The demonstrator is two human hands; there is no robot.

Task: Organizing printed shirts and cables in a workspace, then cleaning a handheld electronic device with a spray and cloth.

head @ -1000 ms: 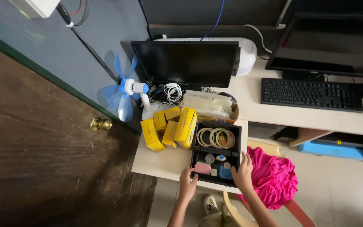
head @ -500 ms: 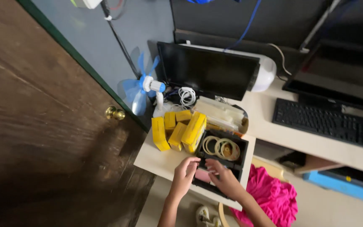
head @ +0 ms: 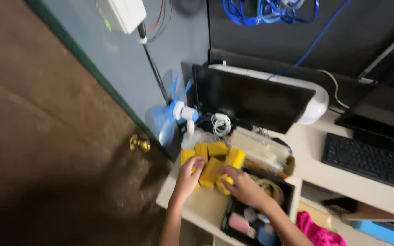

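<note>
Hands, left hand (head: pixel 189 176) and right hand (head: pixel 241 186), rest spread upon stacked yellow rectangular blocks (head: pixel 214 160); careless nudging could topple blocks off the pale surface (head: pixel 192 205).

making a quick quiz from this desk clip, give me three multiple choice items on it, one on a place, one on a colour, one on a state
1. Where does the small fan stand?
A. left of the dark monitor, by the grey wall
B. on the keyboard
C. inside the black tray

2. What colour are the blocks under the hands?
A. red
B. yellow
C. green

3. What is the left hand doing?
A. resting on the keyboard
B. gripping the door knob
C. resting on the yellow blocks

Answers:
1 A, the blue-bladed fan sits at the desk's far left corner, beside the monitor.
2 B, the cluster of blocks at the desk edge is plainly yellow.
3 C, its fingers lie over the blocks, while the right hand reaches across from the black tray side to touch them too.
</note>
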